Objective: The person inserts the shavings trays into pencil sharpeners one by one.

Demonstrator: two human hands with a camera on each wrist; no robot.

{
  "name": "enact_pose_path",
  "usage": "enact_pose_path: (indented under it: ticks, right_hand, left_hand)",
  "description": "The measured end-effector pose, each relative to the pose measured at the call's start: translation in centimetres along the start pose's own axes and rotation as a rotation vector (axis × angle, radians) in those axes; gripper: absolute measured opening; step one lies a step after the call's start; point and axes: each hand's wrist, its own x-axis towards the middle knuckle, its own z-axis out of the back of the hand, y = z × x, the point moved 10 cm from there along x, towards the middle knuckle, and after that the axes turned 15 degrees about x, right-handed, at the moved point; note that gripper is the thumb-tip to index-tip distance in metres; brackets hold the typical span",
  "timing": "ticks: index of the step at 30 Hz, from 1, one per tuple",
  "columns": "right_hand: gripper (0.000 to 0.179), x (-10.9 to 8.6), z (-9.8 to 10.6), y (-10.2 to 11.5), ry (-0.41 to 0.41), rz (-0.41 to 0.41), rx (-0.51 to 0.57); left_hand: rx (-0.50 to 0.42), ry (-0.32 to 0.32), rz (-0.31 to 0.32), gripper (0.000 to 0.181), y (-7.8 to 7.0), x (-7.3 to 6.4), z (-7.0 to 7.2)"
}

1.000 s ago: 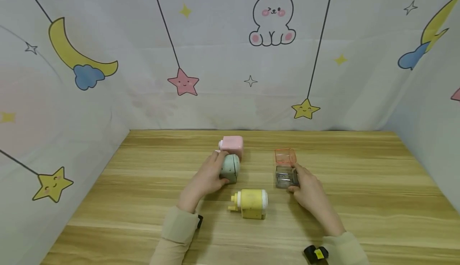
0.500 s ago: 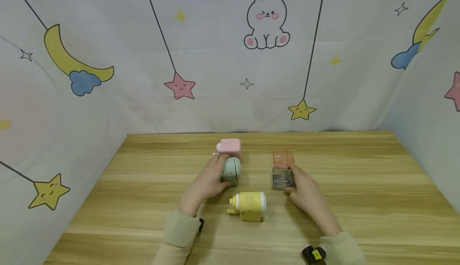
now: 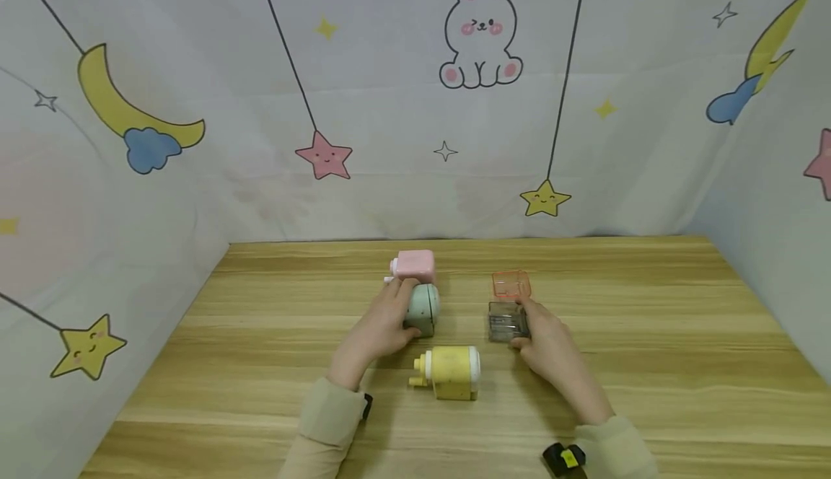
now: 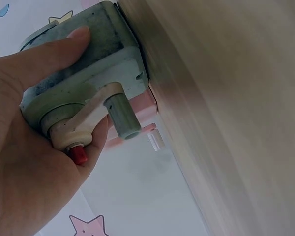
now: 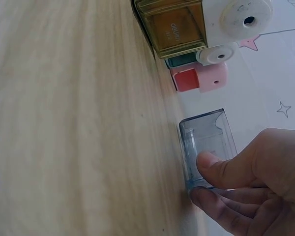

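the head view looks forward and down from above the near side of the tabletop (image 3: 260,363), far enough back to take in the left hand (image 3: 379,324), the right hand (image 3: 550,338) and the patterned back wall (image 3: 389,89); the left wrist view sits close in, rolled so the tabletop stands steeply along its right, facing the crank side of the green sharpener (image 3: 425,309); the right wrist view, low, with the tabletop on its left, looks past the clear grey box (image 3: 506,322) toward the yellow sharpener (image 3: 457,371); both wrist views share the green sharpener and the pink sharpener (image 3: 417,265)
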Motion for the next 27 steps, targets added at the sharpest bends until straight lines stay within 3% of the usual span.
enact_pose_path:
  ticks: [27]
  right_hand:
    - [0.070, 0.2, -0.6, -0.4, 0.043, -0.058, 0.040]
  left_hand:
    - [-0.002, 0.032, -0.002, 0.068, -1.1, 0.5, -0.4]
